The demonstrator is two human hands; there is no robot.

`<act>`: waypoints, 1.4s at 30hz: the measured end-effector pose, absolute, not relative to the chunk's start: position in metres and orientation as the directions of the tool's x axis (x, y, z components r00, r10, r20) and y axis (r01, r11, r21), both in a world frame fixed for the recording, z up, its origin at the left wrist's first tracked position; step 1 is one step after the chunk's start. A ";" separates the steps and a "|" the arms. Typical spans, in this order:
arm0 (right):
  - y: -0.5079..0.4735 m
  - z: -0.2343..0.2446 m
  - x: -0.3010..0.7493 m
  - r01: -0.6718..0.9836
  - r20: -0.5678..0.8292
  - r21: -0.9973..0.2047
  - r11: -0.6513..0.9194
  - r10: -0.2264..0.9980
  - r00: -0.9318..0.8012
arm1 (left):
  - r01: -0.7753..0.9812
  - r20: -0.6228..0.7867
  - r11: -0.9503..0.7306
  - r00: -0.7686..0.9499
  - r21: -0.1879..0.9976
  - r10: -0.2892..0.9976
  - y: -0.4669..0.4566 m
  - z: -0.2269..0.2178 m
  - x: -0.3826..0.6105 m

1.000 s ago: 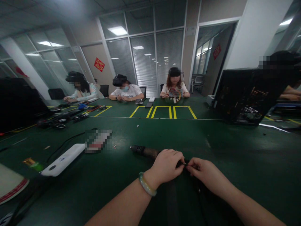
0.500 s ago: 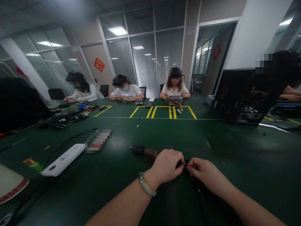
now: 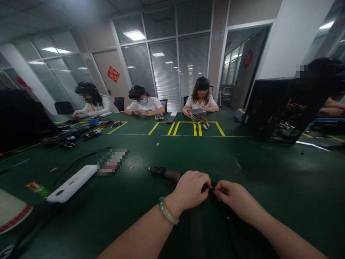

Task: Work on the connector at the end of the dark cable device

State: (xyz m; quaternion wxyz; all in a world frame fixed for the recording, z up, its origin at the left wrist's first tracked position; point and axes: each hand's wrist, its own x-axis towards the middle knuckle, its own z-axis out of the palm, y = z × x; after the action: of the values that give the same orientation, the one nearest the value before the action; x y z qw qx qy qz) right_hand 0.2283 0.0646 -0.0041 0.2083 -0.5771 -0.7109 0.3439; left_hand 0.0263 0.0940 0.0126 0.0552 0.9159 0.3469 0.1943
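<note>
Gripping the rear of a dark driver-like tool lying on the counter, the left hand presumably steadies it while the right hand has fingers pinching a small dark piece at its tail. Black case, open-sided, stands right; metallic glints inside, contents unidentifiable.

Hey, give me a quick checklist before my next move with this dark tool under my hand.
1. Left hand over the rear of the dark tool: ok, though the grip beneath is hidden.
2. Tool's tip pointing away from both hands: ok.
3. Right hand pinching beside the left fingertips: ok.
4. Small dark piece between the hands properly aligned: cannot tell, too small and dim.
5. Bracelet away from the fingertips: ok, on the left wrist.
</note>
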 end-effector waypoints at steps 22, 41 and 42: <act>0.065 -0.003 0.227 0.598 -0.056 -0.800 0.050 0.986 -0.157 | 0.614 0.327 -0.747 0.672 0.253 0.664 0.094 0.012 0.026; 0.068 -0.004 0.228 0.543 -0.016 -0.833 0.109 0.975 -0.220 | 0.625 0.316 -0.747 0.678 0.228 0.664 0.093 0.014 0.027; 0.069 -0.005 0.228 0.543 -0.015 -0.833 0.110 0.975 -0.220 | 0.623 0.320 -0.747 0.677 0.231 0.663 0.092 0.014 0.027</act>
State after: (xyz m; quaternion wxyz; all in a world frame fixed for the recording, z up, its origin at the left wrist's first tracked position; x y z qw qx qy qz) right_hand 0.2280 0.0688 -0.0052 0.2898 -0.5531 -0.6862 0.3731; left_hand 0.0270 0.0924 0.0144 0.0515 0.9141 0.3518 0.1949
